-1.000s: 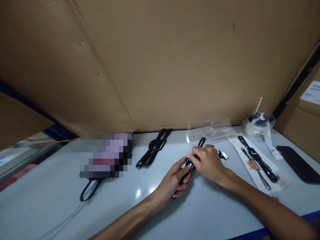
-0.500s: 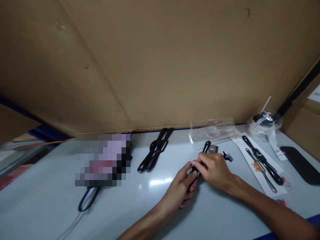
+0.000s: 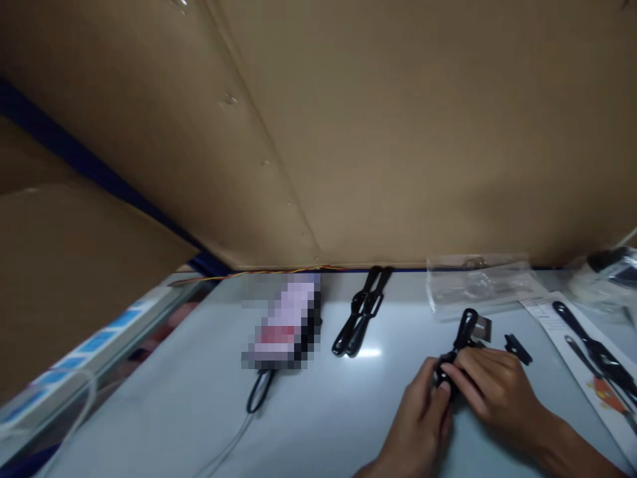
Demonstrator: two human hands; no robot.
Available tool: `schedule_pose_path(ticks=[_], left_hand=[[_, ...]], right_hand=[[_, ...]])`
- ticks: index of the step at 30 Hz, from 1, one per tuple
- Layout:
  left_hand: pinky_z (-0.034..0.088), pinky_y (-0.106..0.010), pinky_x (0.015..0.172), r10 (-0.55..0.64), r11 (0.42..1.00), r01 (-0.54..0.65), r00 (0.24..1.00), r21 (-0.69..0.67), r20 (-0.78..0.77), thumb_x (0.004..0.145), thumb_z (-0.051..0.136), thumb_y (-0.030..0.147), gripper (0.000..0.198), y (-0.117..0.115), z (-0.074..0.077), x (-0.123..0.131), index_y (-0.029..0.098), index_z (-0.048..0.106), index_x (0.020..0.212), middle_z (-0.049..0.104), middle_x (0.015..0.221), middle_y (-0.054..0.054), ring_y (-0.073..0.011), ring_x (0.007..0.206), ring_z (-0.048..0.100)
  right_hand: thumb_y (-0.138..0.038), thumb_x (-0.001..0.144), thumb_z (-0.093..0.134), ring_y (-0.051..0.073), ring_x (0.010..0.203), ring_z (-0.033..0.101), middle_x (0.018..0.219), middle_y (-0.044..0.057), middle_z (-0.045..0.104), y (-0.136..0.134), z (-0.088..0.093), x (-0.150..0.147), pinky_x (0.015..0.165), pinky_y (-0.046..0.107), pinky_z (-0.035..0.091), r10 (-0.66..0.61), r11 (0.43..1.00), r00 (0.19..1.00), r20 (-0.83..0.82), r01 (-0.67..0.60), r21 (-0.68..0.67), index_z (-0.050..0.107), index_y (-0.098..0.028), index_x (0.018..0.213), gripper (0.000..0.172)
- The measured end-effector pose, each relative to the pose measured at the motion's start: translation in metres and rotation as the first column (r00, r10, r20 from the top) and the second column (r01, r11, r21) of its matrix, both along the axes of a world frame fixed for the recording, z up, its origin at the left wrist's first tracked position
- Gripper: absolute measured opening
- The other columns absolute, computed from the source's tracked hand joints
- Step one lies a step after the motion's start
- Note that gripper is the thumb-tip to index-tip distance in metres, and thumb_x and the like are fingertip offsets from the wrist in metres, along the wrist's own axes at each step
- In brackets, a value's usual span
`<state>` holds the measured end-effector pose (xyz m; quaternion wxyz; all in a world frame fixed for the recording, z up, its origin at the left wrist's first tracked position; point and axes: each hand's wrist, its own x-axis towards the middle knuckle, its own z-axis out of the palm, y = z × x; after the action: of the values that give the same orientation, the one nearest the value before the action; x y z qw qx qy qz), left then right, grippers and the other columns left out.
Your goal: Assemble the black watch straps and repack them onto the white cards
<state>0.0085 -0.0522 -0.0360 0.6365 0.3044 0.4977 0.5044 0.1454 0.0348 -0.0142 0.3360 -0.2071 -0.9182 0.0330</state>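
Both of my hands meet at the lower right of the head view, closed on a black watch strap (image 3: 462, 335) that sticks up and away from them over the pale table (image 3: 318, 425). My left hand (image 3: 423, 418) grips its near end from below. My right hand (image 3: 495, 392) pinches it from the right with fingertips pressed together. A small grey metal piece (image 3: 482, 328) and a small black clip (image 3: 517, 348) lie just beyond my right hand.
A pair of black straps (image 3: 362, 312) lies mid-table. A blurred-out object (image 3: 283, 325) with a black loop cord sits to its left. Clear plastic packaging (image 3: 478, 284) lies at the back, a printed card with straps (image 3: 592, 352) at right. Cardboard sheets (image 3: 348, 133) wall the back.
The camera has swung left and up, so my hands and everything on the table sit further right and lower in view. Both hands still hold the strap.
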Motion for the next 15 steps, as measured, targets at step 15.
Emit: schedule_pose_path(ticks=[15], left_hand=[[0.029, -0.021, 0.046, -0.168, 0.985, 0.171, 0.975, 0.012, -0.147, 0.094, 0.049, 0.061, 0.053, -0.008, -0.007, -0.014, 0.017, 0.056, 0.122, 0.043, 0.054, 0.005, -0.0084, 0.046, 0.037]], right_hand=[[-0.015, 0.102, 0.048, 0.014, 0.056, 0.054, 0.065, -0.002, 0.059, -0.008, -0.003, 0.001, 0.059, 0.033, 0.036, 0.02, 0.999, 0.999, -0.031, -0.022, -0.043, 0.055, -0.021, 0.082, 0.022]])
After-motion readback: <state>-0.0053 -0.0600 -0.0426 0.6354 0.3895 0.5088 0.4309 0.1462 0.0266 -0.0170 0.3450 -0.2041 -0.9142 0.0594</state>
